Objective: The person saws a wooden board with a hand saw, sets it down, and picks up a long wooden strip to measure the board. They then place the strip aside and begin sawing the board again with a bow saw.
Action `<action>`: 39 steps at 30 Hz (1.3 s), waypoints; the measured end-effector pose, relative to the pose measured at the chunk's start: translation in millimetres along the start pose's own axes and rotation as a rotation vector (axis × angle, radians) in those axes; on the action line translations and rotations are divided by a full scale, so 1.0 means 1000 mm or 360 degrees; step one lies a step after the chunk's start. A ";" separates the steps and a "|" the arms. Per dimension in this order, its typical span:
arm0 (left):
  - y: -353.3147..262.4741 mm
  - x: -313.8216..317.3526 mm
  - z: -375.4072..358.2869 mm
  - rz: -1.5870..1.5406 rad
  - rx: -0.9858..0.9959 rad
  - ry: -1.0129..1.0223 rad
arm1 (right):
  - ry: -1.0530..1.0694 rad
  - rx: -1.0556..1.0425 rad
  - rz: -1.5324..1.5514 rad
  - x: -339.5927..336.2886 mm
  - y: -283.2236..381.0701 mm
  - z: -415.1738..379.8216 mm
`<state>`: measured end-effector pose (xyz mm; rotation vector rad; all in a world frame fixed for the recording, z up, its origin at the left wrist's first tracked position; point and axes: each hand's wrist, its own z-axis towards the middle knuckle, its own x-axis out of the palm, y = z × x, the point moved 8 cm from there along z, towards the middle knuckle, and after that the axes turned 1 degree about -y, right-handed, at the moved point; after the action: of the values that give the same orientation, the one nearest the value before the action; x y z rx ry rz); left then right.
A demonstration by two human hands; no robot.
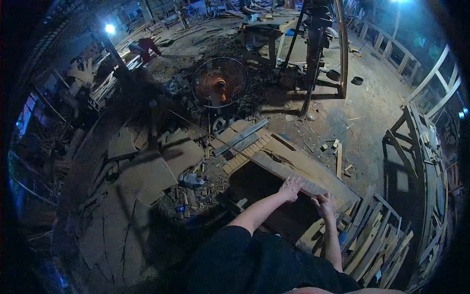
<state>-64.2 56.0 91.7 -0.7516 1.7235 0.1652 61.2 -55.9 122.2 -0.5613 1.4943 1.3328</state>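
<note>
My left hand [292,188] lies with its fingers spread over a row of small wooden blocks [274,167] along the near edge of a wooden panel [313,169]. To its right, my right hand [324,203] is bent at the right end of the same row, fingers curled at the edge; whether it grips a piece is too small to make out. Another row of light wooden strips [245,154] sits at the panel's left side, beside a grey board [240,137]. A dark gap lies under the near edge.
A round fan [220,82] stands ahead. Stacked wooden slats [377,235] are at the lower right, a long wooden bench [426,161] at the far right. Plywood sheets [142,179] lie left. A person in red [145,48] bends at the back left; another is near a workbench [269,32].
</note>
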 end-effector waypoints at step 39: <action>0.005 0.039 -0.023 -0.0168 0.0152 -0.0426 | -0.0200 0.0042 -0.0147 0.008 0.007 -0.030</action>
<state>-90.3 33.8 62.1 -0.7141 1.4250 0.1045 41.4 -79.5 114.6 -0.5141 1.3660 1.2524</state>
